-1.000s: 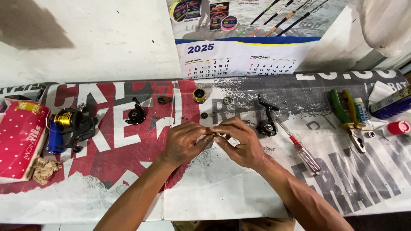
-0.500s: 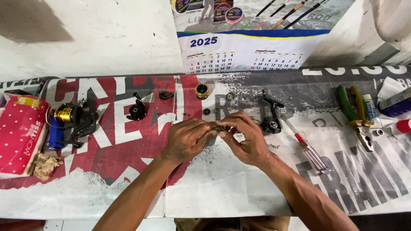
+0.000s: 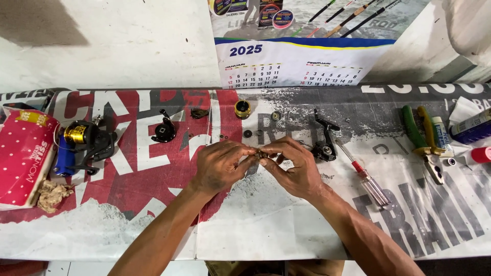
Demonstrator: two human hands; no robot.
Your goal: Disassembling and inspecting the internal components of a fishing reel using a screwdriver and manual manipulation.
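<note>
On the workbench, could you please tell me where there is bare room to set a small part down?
Free: the banner-covered bench near its front edge, either side of the forearms, and between the crumpled rag and left hand. Crowded: the back strip around the gold spool, and the right end by the pliers.

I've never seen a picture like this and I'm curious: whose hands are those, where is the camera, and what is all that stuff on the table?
The camera sits on a person's head, looking down at their own hands. The left hand and right hand pinch one small metal part between their fingers. It is too small to identify. On the printed red, white and grey banner covering the table lie a black and gold fishing reel, a black reel handle piece, a red-handled screwdriver, green and yellow pliers and a red dotted tissue pack.
</note>
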